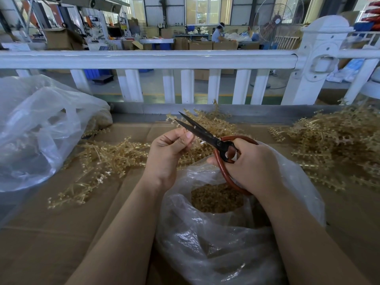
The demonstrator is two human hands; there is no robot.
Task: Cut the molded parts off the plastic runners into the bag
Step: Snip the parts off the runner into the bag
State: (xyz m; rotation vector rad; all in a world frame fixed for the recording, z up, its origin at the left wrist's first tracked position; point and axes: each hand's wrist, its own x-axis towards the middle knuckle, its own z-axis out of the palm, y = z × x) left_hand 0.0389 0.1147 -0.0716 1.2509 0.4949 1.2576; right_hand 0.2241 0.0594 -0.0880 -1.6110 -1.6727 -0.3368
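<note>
Well under way, by the look of it, but far from finished. Already a deep layer of small tan molded parts (pixel 217 199) in the open clear bag (pixel 216 243) at 6 o'clock, directly below the hands. Still heaped at 3 o'clock: a tall tangle of uncut plastic runners (pixel 337 145); more strewn at 9 o'clock (pixel 98 159) and behind the blades at 12 o'clock, whether cut or uncut hard to tell.

Left hand (pixel 168 153) curled, thumb and fingertips pinching something small and pale, too blurred to name. Right hand (pixel 253 163) wrapped through the red-brown loop handles of the scissors (pixel 205 136), dark blades slightly parted, tips toward 11 o'clock.

Runners thin, amber, translucent, comb-like with short side stubs; likely springy and prone to snagging. Bag film thin, crinkled, glossy. Worktop (pixel 51 233) covered in flat brown cardboard. Second, larger clear bag (pixel 37 128) slumped at 9 o'clock.
</note>
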